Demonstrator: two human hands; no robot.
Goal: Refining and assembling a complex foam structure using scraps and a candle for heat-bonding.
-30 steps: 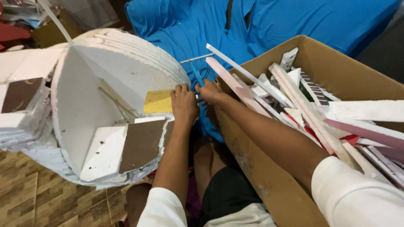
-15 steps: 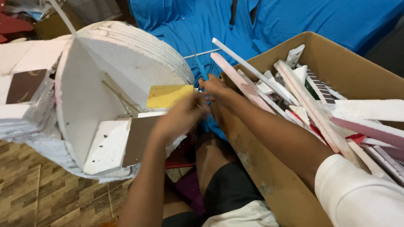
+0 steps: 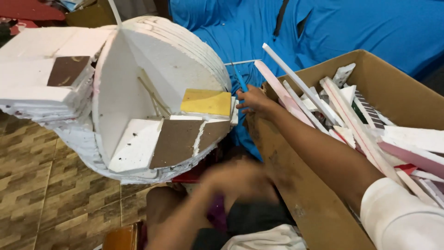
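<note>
The right hand (image 3: 252,98) reached across the near corner of the cardboard box (image 3: 296,185), its fingers (image 3: 244,95) curled shut round a thin blue tool (image 3: 239,79), perhaps a pen or a small knife, which stuck up and away from the knuckles. The tool's tip stood just beside the curved rim of the white foam model (image 3: 152,78), a rounded, layered piece with flat panels set inside it. A yellow panel (image 3: 206,102) lay on the model's inner ledge, near the fingers but apart from them, with brown panels (image 3: 178,141) just below it.

The left hand (image 3: 240,178) hung lower, above the person's lap, and was too blurred to tell whether its fingers were open or held anything; it touched nothing that could be made out.

The box held white and pink foam strips (image 3: 323,106), standing at a slant. Blue cloth (image 3: 351,28) lay behind, and a patterned tile floor (image 3: 41,185) showed below the model.
</note>
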